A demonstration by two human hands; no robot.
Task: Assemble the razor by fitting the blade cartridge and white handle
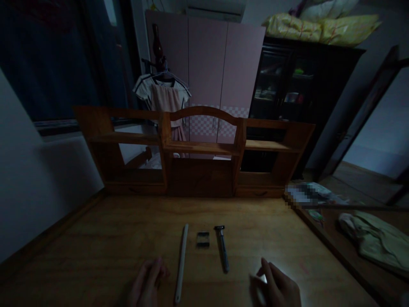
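Three small things lie in a loose row on the wooden desk before us in the head view, all of them between our two hands. A long, thin, whitish stick is leftmost, its near end just beside our left hand, its far end leaning slightly right. Next comes a small clear case with dark bands at its far and near edges, set farther from us than either hand. Right of that lies a razor, head pointing away from us, dark handle running back towards us and slanting a little right; bare desktop separates it from our right hand.

Any lettering on the razor or the case is too small and dim for us to read, and the packet at the desk's far right corner is partly pixelated.

Our left hand is slightly blurred, its fingers partly curled near the thumb, apart from the stick. Our right hand is also half curled, forefinger and thumb close together, well apart from the razor. We see neither hand holding anything, but we cannot tell whether the fingertips meet. Beyond, a wooden shelf unit stands along the desk's far edge.
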